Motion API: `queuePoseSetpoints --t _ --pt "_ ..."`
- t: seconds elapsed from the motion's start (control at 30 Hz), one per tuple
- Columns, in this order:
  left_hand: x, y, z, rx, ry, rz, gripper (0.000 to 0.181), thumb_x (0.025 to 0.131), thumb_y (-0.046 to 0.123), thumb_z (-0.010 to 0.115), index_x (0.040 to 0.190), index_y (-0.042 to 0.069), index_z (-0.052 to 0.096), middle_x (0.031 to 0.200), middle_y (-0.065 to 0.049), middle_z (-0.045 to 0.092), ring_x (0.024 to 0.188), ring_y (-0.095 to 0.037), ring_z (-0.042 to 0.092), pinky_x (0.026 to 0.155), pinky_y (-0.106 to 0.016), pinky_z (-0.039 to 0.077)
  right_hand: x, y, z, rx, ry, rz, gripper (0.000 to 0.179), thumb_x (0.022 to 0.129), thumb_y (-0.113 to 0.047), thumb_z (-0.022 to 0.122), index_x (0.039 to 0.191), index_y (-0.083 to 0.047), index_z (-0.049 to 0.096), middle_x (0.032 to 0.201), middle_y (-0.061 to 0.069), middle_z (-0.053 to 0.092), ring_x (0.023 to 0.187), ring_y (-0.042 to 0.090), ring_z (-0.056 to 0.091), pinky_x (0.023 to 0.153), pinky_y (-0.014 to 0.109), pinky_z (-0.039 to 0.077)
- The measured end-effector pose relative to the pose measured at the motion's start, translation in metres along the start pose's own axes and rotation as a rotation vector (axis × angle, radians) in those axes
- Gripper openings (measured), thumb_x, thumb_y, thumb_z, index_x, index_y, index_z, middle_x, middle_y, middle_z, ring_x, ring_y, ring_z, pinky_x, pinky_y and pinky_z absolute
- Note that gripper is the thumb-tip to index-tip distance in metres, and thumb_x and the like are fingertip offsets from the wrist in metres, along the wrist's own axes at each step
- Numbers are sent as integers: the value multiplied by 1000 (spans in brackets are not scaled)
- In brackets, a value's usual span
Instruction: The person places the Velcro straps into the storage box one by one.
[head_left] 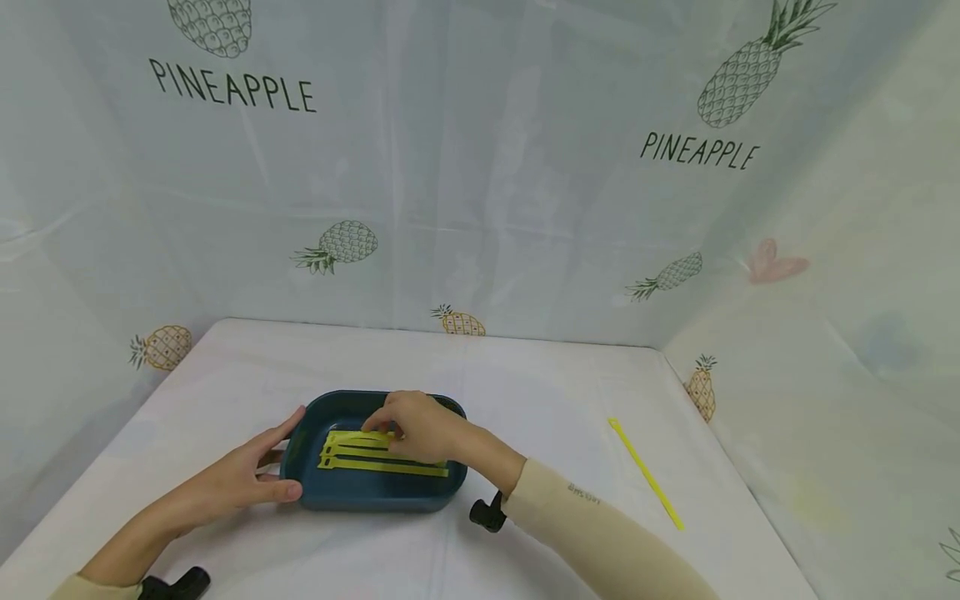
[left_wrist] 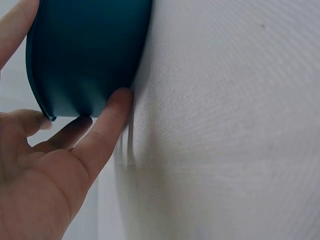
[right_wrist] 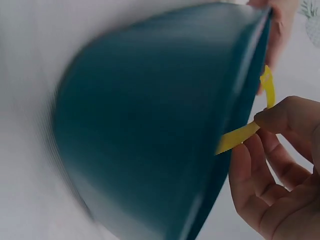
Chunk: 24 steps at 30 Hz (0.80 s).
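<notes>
A dark teal tray (head_left: 360, 498) stands on the white cloth, with several yellow cable straps (head_left: 382, 467) lying lengthwise in it, their slotted ends to the left. My left hand (head_left: 240, 479) spans the tray's left end; its fairly straight fingers touch the outer wall and the thumb lies at the front corner. In the left wrist view, fingertips (left_wrist: 121, 95) meet the wall close to the cloth. Over the tray is my right hand (head_left: 427, 427). Its thumb and fingers pinch one yellow strap (right_wrist: 239, 137), which bends up over the rim in the right wrist view.
Another yellow strap (head_left: 647, 475) lies alone on the white table cloth (head_left: 525, 392), right of the tray. A pineapple-print curtain (head_left: 487, 167) closes off the back and sides. Black wrist mounts (head_left: 489, 512) sit at both forearms.
</notes>
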<state>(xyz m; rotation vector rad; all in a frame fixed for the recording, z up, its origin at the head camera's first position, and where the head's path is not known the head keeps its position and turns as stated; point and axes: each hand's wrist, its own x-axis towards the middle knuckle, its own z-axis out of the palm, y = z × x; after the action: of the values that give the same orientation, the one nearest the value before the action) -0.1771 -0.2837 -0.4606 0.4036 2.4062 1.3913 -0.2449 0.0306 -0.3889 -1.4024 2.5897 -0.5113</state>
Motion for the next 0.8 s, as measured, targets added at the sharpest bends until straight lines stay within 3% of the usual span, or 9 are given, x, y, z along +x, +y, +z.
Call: queuePoseSetpoints --t 0.43,0.6,0.8 --pt "0 0 0 -19 -8 -4 109 99 27 78 173 25 -1 171 -34 9 144 -56 42 91 -23 54 7 -2 27 -3 -7 17 36 95 -4 78 130 -13 77 104 -1 68 81 0 53 72 10 45" --pt "0 0 1 -5 -1 -9 108 99 27 78 173 25 -1 171 -33 10 144 -57 41 95 -31 56 8 -5 31 -7 -13 5 35 95 -3 77 129 -12 78 103 2 68 81 0 53 73 10 44" --pt "0 -1 0 -11 -7 -13 108 99 29 78 173 25 -1 172 -33 10 146 -56 39 93 -25 54 12 -6 30 -46 -8 17 36 95 -5 79 130 -12 77 104 1 69 82 1 54 73 10 45"
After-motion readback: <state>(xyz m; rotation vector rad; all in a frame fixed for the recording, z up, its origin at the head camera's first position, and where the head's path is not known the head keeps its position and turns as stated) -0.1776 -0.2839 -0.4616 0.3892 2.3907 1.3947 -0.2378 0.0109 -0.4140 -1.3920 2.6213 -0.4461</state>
